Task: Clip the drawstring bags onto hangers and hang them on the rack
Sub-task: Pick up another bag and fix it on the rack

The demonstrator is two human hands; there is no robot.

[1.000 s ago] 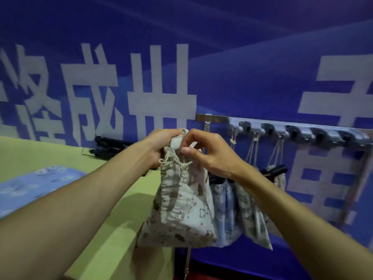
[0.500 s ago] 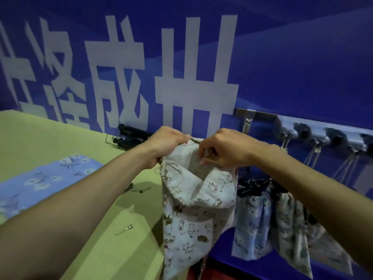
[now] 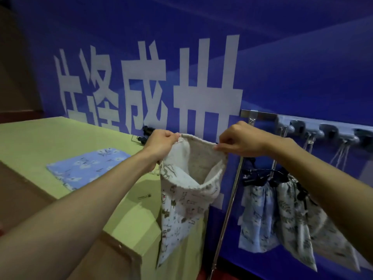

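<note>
Both hands are pinching the rim of a cream printed bag (image 3: 182, 203), left hand (image 3: 161, 143) and right hand (image 3: 241, 141) holding its mouth wide beside the rack (image 3: 262, 116), past the green table's (image 3: 40, 138) edge.

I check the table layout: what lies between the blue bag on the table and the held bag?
In the head view, only the left forearm crosses between the blue bag and the held bag.

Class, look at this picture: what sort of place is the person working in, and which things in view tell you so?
Probably an indoor staged work or demo station, not a home: a blue printed banner as backdrop, a green-covered table, and a metal rack with drawstring bags hanging.
</note>
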